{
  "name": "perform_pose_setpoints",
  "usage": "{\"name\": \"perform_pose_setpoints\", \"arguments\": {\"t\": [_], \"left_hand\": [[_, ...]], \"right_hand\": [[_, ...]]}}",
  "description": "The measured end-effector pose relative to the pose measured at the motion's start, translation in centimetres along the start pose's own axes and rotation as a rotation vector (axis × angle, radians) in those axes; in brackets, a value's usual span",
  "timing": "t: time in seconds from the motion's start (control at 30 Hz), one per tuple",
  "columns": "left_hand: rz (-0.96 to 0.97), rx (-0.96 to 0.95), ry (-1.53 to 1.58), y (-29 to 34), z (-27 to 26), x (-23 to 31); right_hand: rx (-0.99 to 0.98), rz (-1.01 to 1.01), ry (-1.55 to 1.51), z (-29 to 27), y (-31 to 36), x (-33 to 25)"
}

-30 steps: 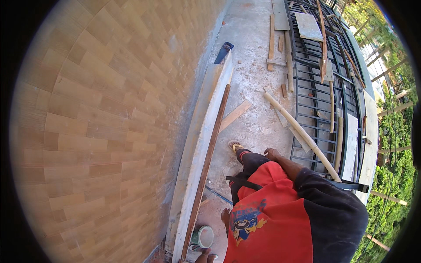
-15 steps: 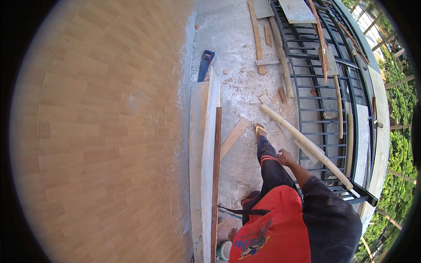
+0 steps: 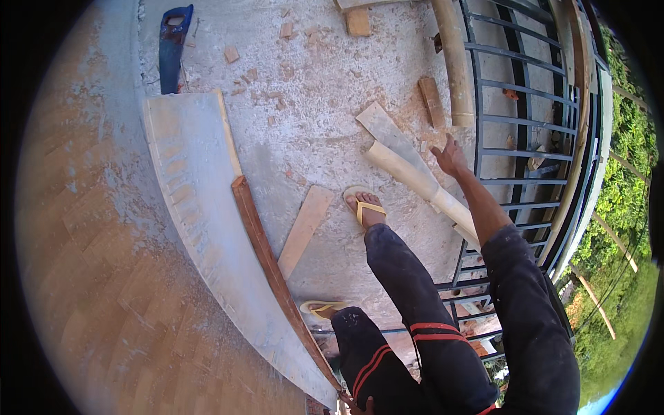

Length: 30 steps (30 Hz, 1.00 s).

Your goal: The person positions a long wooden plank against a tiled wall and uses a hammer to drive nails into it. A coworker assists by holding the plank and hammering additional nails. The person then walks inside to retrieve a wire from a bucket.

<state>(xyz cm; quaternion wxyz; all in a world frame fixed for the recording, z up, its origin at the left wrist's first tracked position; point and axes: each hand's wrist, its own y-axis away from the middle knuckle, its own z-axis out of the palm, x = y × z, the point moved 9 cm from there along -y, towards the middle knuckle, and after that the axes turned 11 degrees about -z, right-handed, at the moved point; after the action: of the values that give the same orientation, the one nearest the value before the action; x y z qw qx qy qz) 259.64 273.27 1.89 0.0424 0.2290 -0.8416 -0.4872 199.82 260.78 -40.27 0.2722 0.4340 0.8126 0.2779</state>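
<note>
Head view looks down on a dusty concrete floor [image 3: 311, 131] beside a brick wall [image 3: 104, 290]. At the right, the person's right hand [image 3: 451, 158] is stretched out with its fingers spread wide and nothing in it; it hovers just above the upper end of a pale round pole [image 3: 415, 178] that lies slanted on the floor. Whether the palm touches the pole cannot be told from this angle. The pole's lower end is hidden behind the dark sleeve and the railing [image 3: 526, 138]. A flat grey board [image 3: 387, 131] lies just beside the pole, partly under it.

Only the fingertips of the left hand [image 3: 361, 407] show at the bottom edge, close to the lower end of a long reddish wooden strip [image 3: 266, 256]; its grip cannot be made out, since the rest is cut off.

The strip leans along a wide pale plank [image 3: 200, 221] against the wall. A short wooden piece [image 3: 304, 229] lies between the strip and the forward foot in a yellow sandal [image 3: 365, 206]. A blue handsaw [image 3: 173, 45] rests near the top, its blade end partly blurred.
</note>
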Motion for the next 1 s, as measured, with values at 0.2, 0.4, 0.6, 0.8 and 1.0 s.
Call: {"name": "perform_pose_setpoints", "arguments": {"t": [0.2, 0.4, 0.6, 0.8, 1.0], "left_hand": [[-0.240, -0.124, -0.628, 1.9, 2.6, -10.0], [-0.468, -0.135, 0.017, 0.6, 2.6, -8.3], [-0.450, -0.065, 0.183, -0.1, 1.9, -0.3], [-0.592, -0.184, 0.580, 0.3, 4.8, 0.5], [-0.663, -0.124, 0.767, 2.0, 9.3, -2.5]], "right_hand": [[0.314, -0.015, 0.081, 0.4, -9.3, 0.5], [0.084, 0.057, -0.161, 1.4, -7.8, -3.4], [-0.372, 0.186, -1.008, 2.2, 4.4, -14.9], [-0.798, -0.187, -0.741, 1.0, 19.8, -29.5], [-0.774, -0.557, -0.336, 3.5, 37.4, -38.5]]}}
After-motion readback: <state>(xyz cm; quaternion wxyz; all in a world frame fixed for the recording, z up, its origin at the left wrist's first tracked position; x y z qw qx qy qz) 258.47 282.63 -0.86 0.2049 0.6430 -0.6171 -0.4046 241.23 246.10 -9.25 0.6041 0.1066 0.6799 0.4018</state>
